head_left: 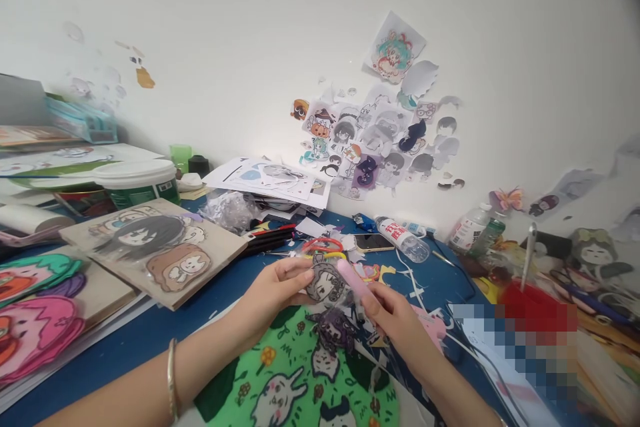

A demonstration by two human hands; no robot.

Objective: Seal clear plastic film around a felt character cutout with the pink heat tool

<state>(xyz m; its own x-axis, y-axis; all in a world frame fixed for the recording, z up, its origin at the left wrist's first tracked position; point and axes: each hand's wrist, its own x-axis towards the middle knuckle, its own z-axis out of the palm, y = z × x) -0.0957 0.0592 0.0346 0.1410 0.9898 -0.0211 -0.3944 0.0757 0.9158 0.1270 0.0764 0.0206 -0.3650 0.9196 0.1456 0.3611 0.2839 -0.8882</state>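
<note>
My left hand (273,293) pinches a small cut-out cartoon figure (326,282) with dark grey hair, holding it up above the desk. My right hand (393,317) grips a pink pen-shaped tool (353,278) whose tip rests against the cut-out's right side. A thin bangle (173,379) circles my left wrist. Below both hands lies a green sheet (280,380) printed with cartoon animals and a purple-haired figure (333,328).
A wooden board with painted characters (155,247) lies at the left beside other boards. Pencils (267,238), a phone (373,242), a lying plastic bottle (403,238), red scissors (323,245) and paper scraps crowd the blue desk (150,330). Stickers (375,140) cover the wall.
</note>
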